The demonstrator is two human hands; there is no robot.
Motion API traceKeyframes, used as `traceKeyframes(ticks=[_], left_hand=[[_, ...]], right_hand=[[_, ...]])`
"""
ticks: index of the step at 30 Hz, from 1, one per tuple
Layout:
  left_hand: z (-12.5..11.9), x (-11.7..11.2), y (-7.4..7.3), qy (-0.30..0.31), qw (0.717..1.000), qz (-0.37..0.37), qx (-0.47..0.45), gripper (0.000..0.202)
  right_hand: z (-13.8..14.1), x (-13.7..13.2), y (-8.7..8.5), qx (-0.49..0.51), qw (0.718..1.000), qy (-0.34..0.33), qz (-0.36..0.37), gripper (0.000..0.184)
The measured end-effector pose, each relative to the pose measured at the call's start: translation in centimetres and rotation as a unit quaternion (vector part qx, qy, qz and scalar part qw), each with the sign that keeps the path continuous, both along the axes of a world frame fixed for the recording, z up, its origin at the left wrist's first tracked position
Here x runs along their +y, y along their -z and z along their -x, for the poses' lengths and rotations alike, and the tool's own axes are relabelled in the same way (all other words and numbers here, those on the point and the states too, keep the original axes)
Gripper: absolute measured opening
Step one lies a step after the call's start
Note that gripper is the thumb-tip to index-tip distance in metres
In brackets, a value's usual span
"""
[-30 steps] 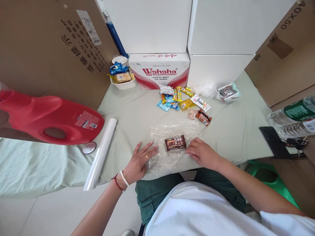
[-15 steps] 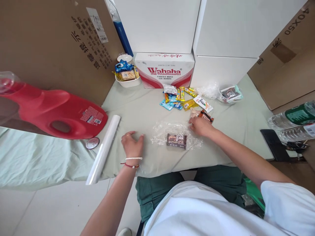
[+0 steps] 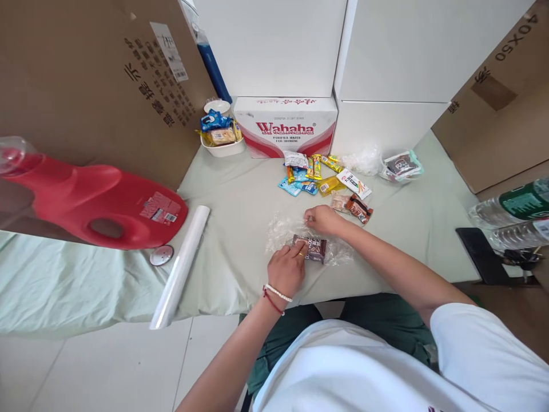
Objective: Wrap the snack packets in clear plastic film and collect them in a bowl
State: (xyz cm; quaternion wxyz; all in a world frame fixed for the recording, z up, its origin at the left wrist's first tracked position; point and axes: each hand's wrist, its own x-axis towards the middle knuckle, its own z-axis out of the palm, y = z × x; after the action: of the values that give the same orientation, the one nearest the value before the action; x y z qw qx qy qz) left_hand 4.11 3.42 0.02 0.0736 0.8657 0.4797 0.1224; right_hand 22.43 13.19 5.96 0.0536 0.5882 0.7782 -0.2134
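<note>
A dark brown snack packet [image 3: 314,248] lies on a crumpled sheet of clear plastic wrap [image 3: 281,229] on the pale green cloth. My left hand [image 3: 286,268] rests at the packet's left end, its fingers curled onto the packet and the wrap. My right hand [image 3: 323,220] pinches the wrap's far edge just behind the packet. A heap of small colourful snack packets [image 3: 315,174] lies a little beyond my right hand.
A roll of clear wrap [image 3: 180,266] lies left, beside a red jug [image 3: 92,197] and a small round lid [image 3: 162,254]. A white bowl of snacks [image 3: 222,139] and a Wahaha carton [image 3: 285,126] stand behind. Water bottles [image 3: 512,212] lie right.
My left hand has moved right from the bare cloth onto the packet. My right hand has come back from the snack heap to the wrap's far edge.
</note>
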Motion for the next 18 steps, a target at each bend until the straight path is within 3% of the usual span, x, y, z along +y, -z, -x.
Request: traceKeyframes(ticks=[3,5,8,11,12,14,16,18], left_hand=[[-0.1,-0.3,0.3,-0.013,1.0,0.007,-0.014,0.044],[-0.1,-0.6,0.6,-0.027,0.999,0.025,-0.03,0.042],[0.5,-0.7,1.4,-0.04,0.991,0.08,-0.096,0.039],[2.5,-0.5,2.4,-0.041,0.956,0.148,-0.25,0.041],[3.3,-0.3,2.7,-0.064,0.938,0.159,-0.303,0.04],[5.0,0.6,3.0,-0.173,0.907,0.142,-0.358,0.04],[6.3,1.9,2.9,-0.3,0.892,0.103,-0.322,0.047],[6.6,3.3,2.7,-0.369,0.889,0.084,-0.256,0.056]], right_hand=[[0.4,-3.3,-1.1,0.032,0.996,-0.041,-0.069,0.025],[0.8,-6.2,-0.8,0.019,0.994,-0.066,-0.086,0.027],[1.4,-10.1,1.4,-0.005,0.994,-0.083,-0.066,0.037],[1.6,-12.1,4.0,0.006,0.992,-0.092,-0.081,0.046],[1.6,-12.3,4.7,0.012,0.991,-0.097,-0.089,0.048],[1.8,-12.5,5.4,0.016,0.989,-0.105,-0.101,0.053],[2.0,-12.4,5.5,0.008,0.989,-0.107,-0.103,0.054],[2.3,-12.3,5.1,0.0,0.99,-0.105,-0.097,0.052]])
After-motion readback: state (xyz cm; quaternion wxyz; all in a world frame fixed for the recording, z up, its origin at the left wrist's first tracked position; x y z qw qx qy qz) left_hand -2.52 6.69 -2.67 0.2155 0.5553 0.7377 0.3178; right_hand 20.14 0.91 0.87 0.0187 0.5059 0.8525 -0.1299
